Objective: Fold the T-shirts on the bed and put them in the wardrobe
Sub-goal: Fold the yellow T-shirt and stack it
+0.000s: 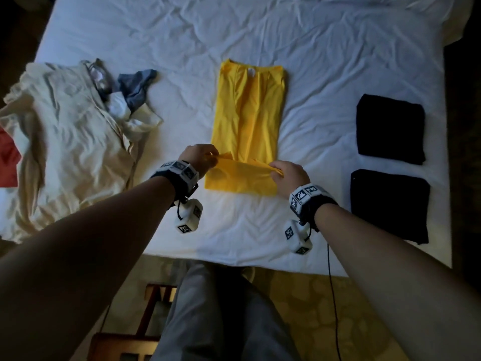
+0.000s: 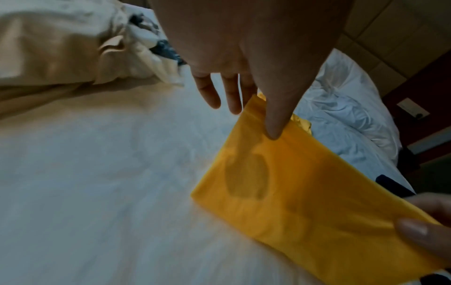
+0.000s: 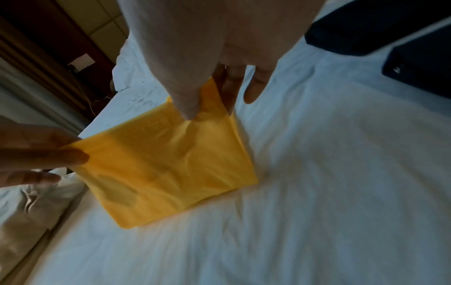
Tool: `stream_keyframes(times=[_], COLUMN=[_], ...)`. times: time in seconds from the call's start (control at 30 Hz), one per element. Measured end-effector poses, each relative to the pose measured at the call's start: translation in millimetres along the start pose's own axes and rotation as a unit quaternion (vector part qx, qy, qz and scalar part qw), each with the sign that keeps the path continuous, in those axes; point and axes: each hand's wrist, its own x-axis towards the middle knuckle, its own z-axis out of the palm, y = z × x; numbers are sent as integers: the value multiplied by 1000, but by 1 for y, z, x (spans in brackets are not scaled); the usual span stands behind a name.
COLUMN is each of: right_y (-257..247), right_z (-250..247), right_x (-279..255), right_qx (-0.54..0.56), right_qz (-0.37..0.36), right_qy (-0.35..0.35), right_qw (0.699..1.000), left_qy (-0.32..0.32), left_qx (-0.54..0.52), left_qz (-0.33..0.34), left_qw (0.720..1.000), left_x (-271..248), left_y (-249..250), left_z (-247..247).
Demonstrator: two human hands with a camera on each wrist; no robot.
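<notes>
A yellow T-shirt lies in a long narrow strip on the white bed, its collar at the far end. Its near hem is raised and turned back over the strip. My left hand pinches the hem's left corner, thumb on top of the yellow cloth. My right hand pinches the right corner, thumb pressed into the fabric. Two folded black T-shirts, one farther and one nearer, lie flat on the right.
A crumpled cream garment with blue-grey and white pieces spreads over the bed's left side, beside a red cloth at the edge. A dark wooden frame stands on the floor by my legs.
</notes>
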Motion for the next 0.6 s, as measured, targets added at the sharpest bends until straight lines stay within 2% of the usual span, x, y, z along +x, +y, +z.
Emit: stream_keyframes(times=[0.23, 0.37, 0.47, 0.6], right_y=[-1, 3, 5, 6], right_z=[-23, -23, -20, -16], right_x=[78, 116, 139, 166], right_qx=[2, -31, -72, -79], right_qz=[13, 51, 76, 82], right_qy=[-55, -92, -146, -214], right_qw=[998, 994, 984, 970], left_qy=[-95, -159, -172, -192], left_qx=[5, 64, 85, 107], left_qz=[38, 45, 37, 61], left_qw=[995, 984, 981, 974], left_x=[81, 124, 147, 171], left_y=[11, 20, 24, 28], left_z=[-25, -28, -23, -13])
